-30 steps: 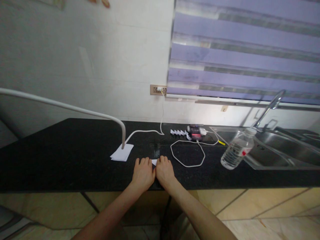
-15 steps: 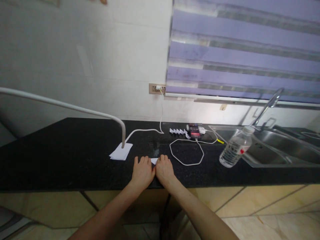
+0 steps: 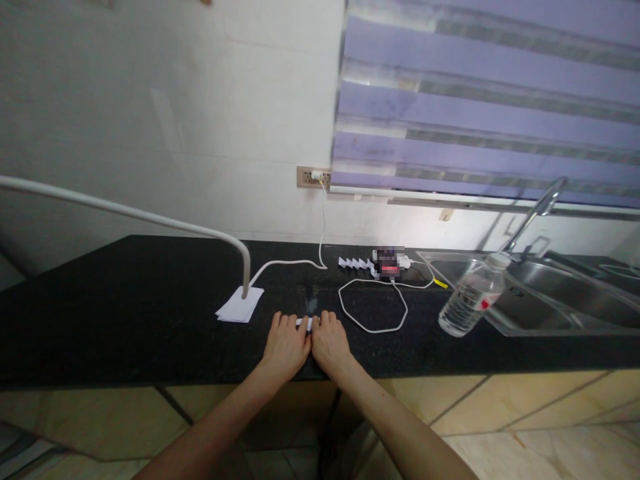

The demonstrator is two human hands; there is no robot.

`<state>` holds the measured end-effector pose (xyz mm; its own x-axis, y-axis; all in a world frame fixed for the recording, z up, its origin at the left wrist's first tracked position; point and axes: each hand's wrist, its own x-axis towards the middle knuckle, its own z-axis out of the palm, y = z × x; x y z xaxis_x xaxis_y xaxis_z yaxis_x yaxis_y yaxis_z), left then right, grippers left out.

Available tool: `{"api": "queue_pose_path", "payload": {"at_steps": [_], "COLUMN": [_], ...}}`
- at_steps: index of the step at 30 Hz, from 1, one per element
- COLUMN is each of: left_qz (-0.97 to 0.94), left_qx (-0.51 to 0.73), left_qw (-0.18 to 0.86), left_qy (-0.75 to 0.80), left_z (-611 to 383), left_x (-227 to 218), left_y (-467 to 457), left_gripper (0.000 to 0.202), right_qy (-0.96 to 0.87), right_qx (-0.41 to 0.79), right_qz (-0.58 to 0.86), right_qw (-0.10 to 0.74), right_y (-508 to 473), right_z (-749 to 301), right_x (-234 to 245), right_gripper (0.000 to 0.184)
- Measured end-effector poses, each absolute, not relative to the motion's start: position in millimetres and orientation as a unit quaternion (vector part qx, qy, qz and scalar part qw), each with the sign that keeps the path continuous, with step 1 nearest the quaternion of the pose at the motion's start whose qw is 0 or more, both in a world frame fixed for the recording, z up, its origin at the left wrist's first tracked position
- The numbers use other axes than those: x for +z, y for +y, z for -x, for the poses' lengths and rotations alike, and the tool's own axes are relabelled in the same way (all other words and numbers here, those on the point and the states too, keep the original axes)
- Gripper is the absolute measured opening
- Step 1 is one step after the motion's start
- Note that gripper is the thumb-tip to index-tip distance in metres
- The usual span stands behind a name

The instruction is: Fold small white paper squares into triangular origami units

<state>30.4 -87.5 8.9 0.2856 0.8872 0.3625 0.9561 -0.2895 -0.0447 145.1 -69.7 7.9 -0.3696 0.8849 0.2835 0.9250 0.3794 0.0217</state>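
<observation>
Near the front edge of the black countertop (image 3: pixel 165 333), my left hand (image 3: pixel 287 343) and my right hand (image 3: pixel 330 340) sit side by side, thumbs close together. Between and under their fingers is a small piece of white paper (image 3: pixel 309 324), which looks folded; most of it is hidden. Both hands have bent fingers pressed down on the paper. To the left lies a small stack of white paper sheets (image 3: pixel 239 307). Farther back on the right stands a row of small folded paper pieces (image 3: pixel 355 264).
A white flexible tube (image 3: pixel 200 232) reaches over the paper stack from the left. White cable (image 3: pixel 373 331) loops right of my hands, by a blurred dark device (image 3: pixel 387 263). A water bottle (image 3: pixel 470 300) stands before the steel sink (image 3: pixel 540 300) and faucet (image 3: pixel 545 197).
My left fingers have shifted over the paper, so it now shows as a thinner strip between the hands. My right hand has barely moved.
</observation>
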Motion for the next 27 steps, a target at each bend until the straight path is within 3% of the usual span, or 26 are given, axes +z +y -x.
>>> {"api": "queue_pose_path", "payload": {"at_steps": [27], "left_qz": [0.782], "left_qx": [-0.108], "left_qw": [0.148], "left_qy": [-0.595], "left_z": [-31.3], "left_x": [10.1], "left_y": [-89.1], "left_gripper": [0.031], "right_qy": [-0.846], "right_qx": [-0.098], "right_qz": [0.513], "right_qw": [0.108], "right_y": [-68.3], "right_z": [-140.2], "right_x": [5.5], "right_gripper": [0.019]}}
